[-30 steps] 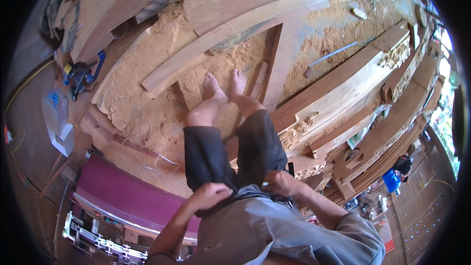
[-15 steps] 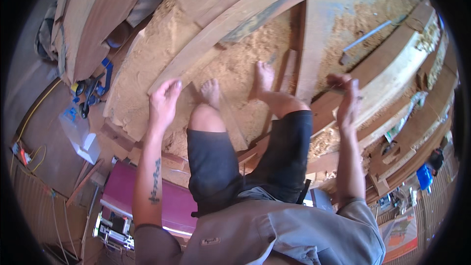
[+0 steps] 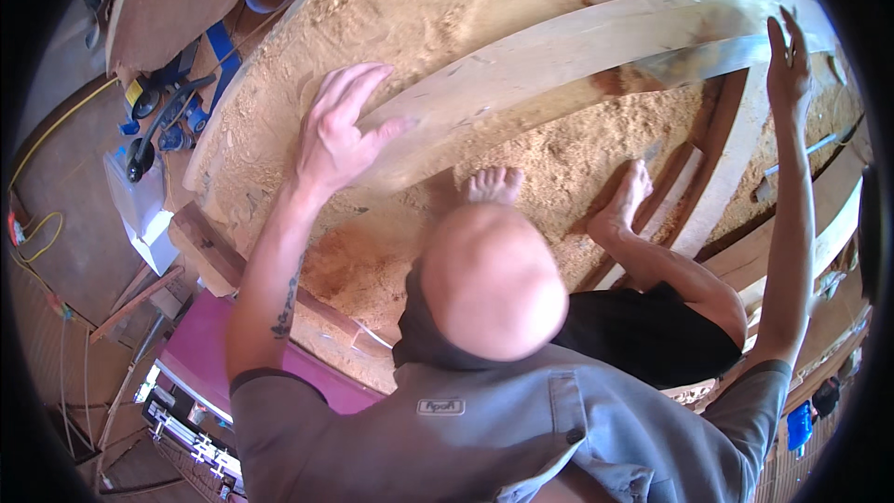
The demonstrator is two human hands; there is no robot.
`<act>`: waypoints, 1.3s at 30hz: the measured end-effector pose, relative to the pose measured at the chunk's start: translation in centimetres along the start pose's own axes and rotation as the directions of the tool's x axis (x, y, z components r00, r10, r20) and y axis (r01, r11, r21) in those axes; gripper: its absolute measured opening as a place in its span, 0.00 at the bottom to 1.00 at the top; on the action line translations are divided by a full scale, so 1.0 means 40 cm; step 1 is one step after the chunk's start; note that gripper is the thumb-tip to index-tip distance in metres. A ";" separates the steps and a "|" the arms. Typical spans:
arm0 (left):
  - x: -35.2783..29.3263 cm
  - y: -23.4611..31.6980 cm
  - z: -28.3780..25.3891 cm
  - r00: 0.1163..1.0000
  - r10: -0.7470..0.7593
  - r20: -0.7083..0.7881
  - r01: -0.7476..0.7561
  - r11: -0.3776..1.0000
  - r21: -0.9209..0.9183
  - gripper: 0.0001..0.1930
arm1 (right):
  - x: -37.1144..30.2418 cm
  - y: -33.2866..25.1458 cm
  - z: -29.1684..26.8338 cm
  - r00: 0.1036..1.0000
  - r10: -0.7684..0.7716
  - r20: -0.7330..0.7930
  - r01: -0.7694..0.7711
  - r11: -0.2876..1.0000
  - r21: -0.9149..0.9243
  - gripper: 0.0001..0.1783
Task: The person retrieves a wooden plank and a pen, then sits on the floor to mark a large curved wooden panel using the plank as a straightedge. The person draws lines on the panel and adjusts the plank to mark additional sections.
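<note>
My left hand (image 3: 343,126) is open, fingers spread and thumb apart, over the left end of a long curved wooden beam (image 3: 531,61); whether it touches the wood I cannot tell. My right hand (image 3: 790,61) is far out to the right, raised by the beam's other end, with its fingers apart and nothing visible in it. Sawdust (image 3: 549,135) lies thick under and around the beam. Both my bare feet stand in it, and one bent knee is in the middle of the view.
Blue power tools (image 3: 172,126) with a dark cable lie at the left, beside a white box (image 3: 154,233). A yellow cord (image 3: 56,140) runs along the left floor. Behind my left arm is a purple panel (image 3: 209,340). More timber (image 3: 736,158) lies to the right.
My hands have spread apart, the left one opening over the beam's end and the right one reaching farther out. The view has come closer to the beam, and my knees have risen.
</note>
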State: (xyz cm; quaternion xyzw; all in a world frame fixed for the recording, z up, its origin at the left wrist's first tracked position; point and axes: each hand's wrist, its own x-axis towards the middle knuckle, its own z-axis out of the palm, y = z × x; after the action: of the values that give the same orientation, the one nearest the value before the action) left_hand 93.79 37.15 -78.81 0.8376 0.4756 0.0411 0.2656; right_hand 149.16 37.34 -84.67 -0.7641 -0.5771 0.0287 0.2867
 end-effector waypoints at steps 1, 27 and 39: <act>-0.018 -0.017 0.005 0.998 0.044 -0.038 -0.044 0.999 -0.008 0.34 | 0.008 0.072 0.002 1.000 -0.010 0.007 0.011 0.992 -0.127 0.33; -0.274 -0.142 0.129 0.932 0.250 -0.264 -0.224 0.967 0.125 0.39 | 0.017 0.173 0.164 0.792 0.609 -0.033 -0.610 0.791 -0.043 0.64; -0.260 -0.157 0.080 0.946 0.117 -0.303 -0.163 0.978 -0.130 0.32 | 0.029 0.147 0.151 0.805 0.585 -0.100 -0.593 0.799 -0.104 0.66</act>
State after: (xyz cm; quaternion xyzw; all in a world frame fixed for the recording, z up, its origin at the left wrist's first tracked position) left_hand 84.30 29.90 -82.66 0.8309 0.4443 0.2205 0.2521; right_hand 152.35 39.83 -92.15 -0.9230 -0.3025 0.0548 0.2312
